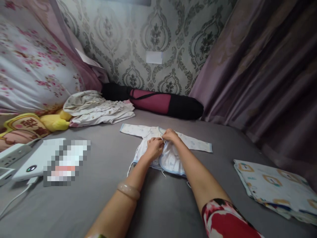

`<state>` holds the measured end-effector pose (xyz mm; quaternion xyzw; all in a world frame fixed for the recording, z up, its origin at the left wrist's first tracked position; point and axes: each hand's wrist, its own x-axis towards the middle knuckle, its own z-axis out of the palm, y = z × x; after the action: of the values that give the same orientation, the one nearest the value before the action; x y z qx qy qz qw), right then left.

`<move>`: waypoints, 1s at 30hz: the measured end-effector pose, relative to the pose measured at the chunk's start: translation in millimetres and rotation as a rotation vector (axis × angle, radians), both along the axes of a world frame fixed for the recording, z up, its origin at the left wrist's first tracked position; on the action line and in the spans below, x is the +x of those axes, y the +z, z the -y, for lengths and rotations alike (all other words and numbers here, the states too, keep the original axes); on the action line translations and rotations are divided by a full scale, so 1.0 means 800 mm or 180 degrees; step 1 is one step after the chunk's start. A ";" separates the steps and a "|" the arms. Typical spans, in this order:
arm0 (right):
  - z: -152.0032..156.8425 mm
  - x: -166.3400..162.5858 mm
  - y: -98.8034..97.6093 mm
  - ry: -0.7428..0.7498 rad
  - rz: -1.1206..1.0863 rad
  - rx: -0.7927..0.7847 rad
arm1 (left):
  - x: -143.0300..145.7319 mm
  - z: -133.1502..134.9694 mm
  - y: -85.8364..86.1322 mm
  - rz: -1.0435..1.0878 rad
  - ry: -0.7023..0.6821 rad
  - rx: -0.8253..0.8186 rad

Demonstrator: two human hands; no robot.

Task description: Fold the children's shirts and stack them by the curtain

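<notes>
A small white baby shirt [173,163] with blue trim and tie strings lies spread on the grey bed sheet [104,205], its sleeves stretched out to both sides. My left hand [155,146], below a pale bangle [128,191] on the forearm, is closed on the shirt's front near the middle. Just beside it, slightly farther up by the neckline, my right hand [170,135] pinches the shirt's edge. The fingertips of both hands are partly hidden, so the exact bit of cloth or string between them cannot be made out.
Folded printed cloths [274,185] lie at right. At left are a white power bank [41,160] with a cable, a power strip [15,153] and a yellow plush toy [54,120]. Crumpled white clothes [99,107] and a black-and-maroon bag [151,100] lie at the back.
</notes>
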<state>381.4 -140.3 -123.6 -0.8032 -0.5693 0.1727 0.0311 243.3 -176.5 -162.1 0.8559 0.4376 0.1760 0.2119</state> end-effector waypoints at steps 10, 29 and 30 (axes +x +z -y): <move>0.011 0.037 -0.003 0.0179 -0.0105 0.0136 | 0.006 -0.004 0.013 0.0183 0.0250 -0.0377; 0.032 0.063 -0.022 0.1094 -0.0484 0.0961 | 0.009 -0.002 0.013 0.0269 0.0486 -0.0555; 0.033 0.064 -0.025 0.1090 -0.0582 0.1035 | 0.009 -0.001 0.014 0.0251 0.0490 -0.0540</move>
<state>432.3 -166.4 -143.9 -0.6605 -0.7122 0.1534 0.1816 250.2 -175.8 -151.2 0.7912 0.5067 0.1877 0.2864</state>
